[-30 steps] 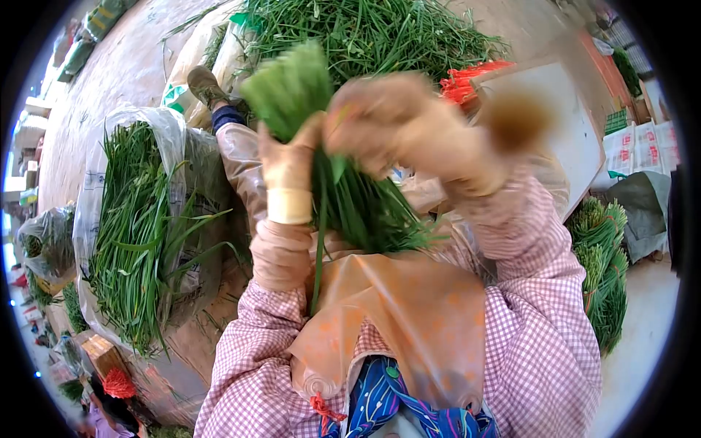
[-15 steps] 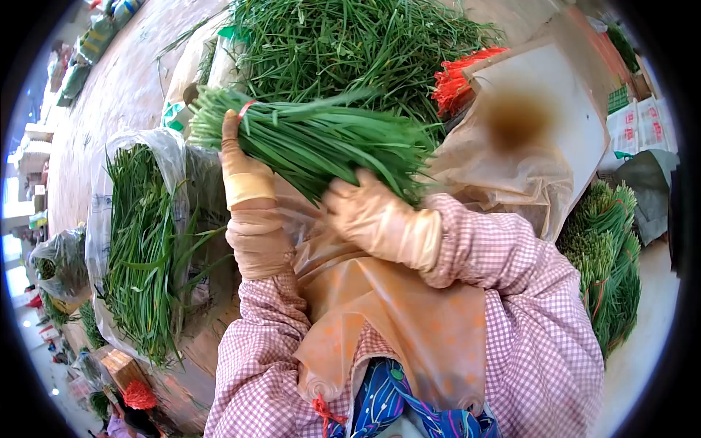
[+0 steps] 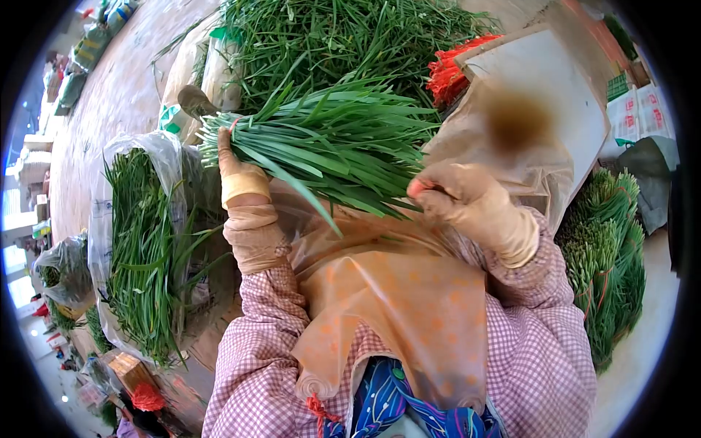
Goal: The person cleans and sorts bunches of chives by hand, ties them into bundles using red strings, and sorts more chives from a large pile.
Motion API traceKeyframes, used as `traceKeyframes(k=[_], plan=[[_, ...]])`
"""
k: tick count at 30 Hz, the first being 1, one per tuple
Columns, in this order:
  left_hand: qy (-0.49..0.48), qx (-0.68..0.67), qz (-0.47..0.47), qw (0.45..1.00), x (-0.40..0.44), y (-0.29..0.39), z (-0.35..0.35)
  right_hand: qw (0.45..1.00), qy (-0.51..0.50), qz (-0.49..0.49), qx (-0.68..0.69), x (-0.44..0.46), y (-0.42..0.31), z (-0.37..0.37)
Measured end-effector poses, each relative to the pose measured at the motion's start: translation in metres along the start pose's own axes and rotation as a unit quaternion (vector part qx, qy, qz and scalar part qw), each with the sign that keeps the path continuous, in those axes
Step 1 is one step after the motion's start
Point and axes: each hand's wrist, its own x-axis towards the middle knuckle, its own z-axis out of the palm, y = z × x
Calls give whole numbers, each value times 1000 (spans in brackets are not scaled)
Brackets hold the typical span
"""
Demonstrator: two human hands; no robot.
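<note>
So the left hand (image 3: pixel 239 174) is clasping the green bundle (image 3: pixel 328 139) by its stem end. Right hand (image 3: pixel 471 204) is hanging near the leaf tips, fingers curling; can't tell if it's pinching anything. Bundle's sitting just beyond the apron (image 3: pixel 394 299), long axis running from left hand toward right, left being closer. Loose greens (image 3: pixel 328 36) are lying past it.
</note>
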Motion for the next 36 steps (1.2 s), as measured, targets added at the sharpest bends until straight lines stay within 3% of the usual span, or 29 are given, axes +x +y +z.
traceKeyframes(k=[3,6,8,9,10,12,16,18,20,21,23,26,27,32,34,36], plan=[[46,12,6,999,-8,-2,10,1000,-22,15,-4,15,-13,15],[-32,15,13,999,2,-4,-8,999,-4,-6,-41,29,-13,31],[-42,5,7,999,5,-5,-16,979,154,-118,64,39,-6,44],[-53,-6,1,999,5,-4,-19,971,175,-121,111,43,-4,47],[-52,-5,0,999,5,-3,-22,971,175,-120,112,48,-5,45],[-104,-61,-76,990,0,-3,-24,960,184,-212,-7,58,-6,38],[-112,-45,-73,990,-1,-8,-30,965,153,-158,-140,63,8,49],[-142,-58,-92,984,-5,-8,-25,975,141,-114,-131,61,1,49],[-39,16,-43,998,-12,-10,-16,979,137,-76,-134,62,-2,50],[-82,2,-40,996,-9,-10,-21,979,137,-75,-133,64,-2,50],[-74,-12,-39,996,-10,-12,-20,981,89,-59,-164,71,-2,50],[-44,-8,-34,998,-21,-14,-7,974,96,-85,-189,85,6,56],[-21,10,-29,999,-26,-13,-3,988,105,-72,-91,88,10,61],[-54,-28,-36,997,-24,-7,-14,994,27,-101,-22,78,-2,52],[-47,-55,-48,996,-26,-6,-17,988,-7,-88,129,65,-10,41],[-40,-31,7,999,-32,-7,-14,947,31,21,318,56,-14,24]])
